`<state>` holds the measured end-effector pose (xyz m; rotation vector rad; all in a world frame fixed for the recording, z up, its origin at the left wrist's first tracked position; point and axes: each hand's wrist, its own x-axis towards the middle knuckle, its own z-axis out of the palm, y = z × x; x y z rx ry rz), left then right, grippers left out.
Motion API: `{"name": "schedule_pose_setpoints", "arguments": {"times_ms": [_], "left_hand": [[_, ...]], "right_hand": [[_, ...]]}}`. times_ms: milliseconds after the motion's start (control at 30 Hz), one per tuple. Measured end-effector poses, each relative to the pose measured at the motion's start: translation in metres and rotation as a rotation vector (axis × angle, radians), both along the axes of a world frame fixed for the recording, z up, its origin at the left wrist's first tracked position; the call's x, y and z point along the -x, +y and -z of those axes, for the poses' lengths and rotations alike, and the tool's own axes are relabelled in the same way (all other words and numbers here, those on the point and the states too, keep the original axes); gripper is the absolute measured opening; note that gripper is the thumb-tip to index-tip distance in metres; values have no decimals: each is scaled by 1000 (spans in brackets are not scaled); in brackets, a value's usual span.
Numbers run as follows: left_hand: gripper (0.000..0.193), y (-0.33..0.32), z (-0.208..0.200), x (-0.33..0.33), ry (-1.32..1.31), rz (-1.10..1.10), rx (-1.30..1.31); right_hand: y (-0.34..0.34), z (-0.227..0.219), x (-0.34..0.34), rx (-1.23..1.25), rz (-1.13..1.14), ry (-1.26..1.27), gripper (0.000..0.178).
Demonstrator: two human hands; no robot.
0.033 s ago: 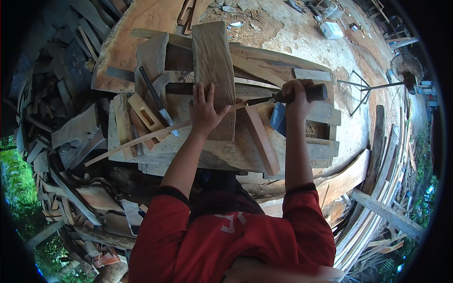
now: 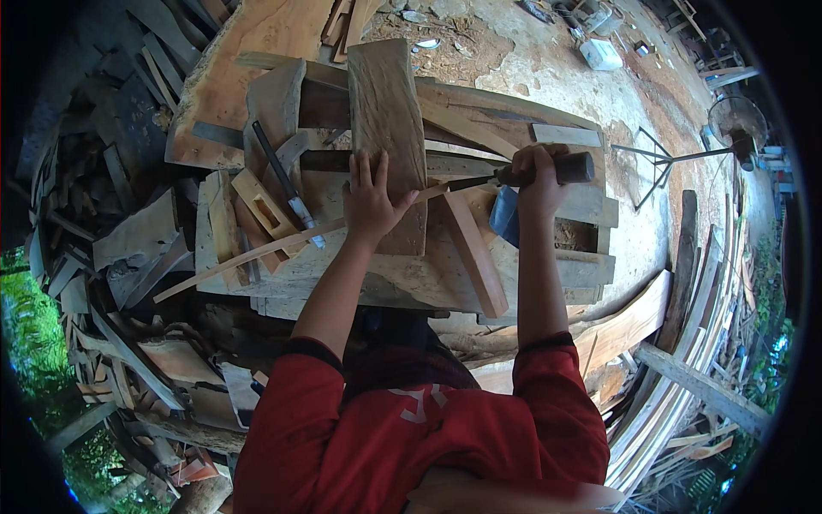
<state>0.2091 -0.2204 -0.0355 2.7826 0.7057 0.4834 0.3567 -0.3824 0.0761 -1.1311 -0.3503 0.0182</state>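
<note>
My left hand [image 2: 373,201] lies flat with fingers spread on a wide, weathered wooden plank [image 2: 385,111]. Under its palm runs a long thin wood strip [image 2: 248,262], slanting from the lower left up across the plank. My right hand [image 2: 539,182] is wrapped round the thick dark handle [image 2: 575,167] of what looks like a chisel. Its narrow dark blade [image 2: 471,182] points left and meets the strip's right end. A squared wood bar [image 2: 476,253] slants just below that spot. Beside my right forearm is a blue object [image 2: 505,216], partly hidden.
The wooden bench top [image 2: 360,287] carries a mortised block [image 2: 264,204], a dark rod-like tool with a pale end [image 2: 278,167] and several offcuts. A large slab [image 2: 248,68] leans at the far left. Lumber lies stacked at right; a metal stand [image 2: 664,158] is on the floor.
</note>
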Motion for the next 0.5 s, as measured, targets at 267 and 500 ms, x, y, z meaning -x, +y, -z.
{"name": "schedule_pose_setpoints", "arguments": {"times_ms": [267, 500], "left_hand": [[80, 2, 0, 0, 28, 6, 29], [82, 1, 0, -1, 136, -32, 18]], "right_hand": [[-1, 0, -8, -78, -19, -32, 12], [-8, 14, -38, -117, 101, 43, 11]]}}
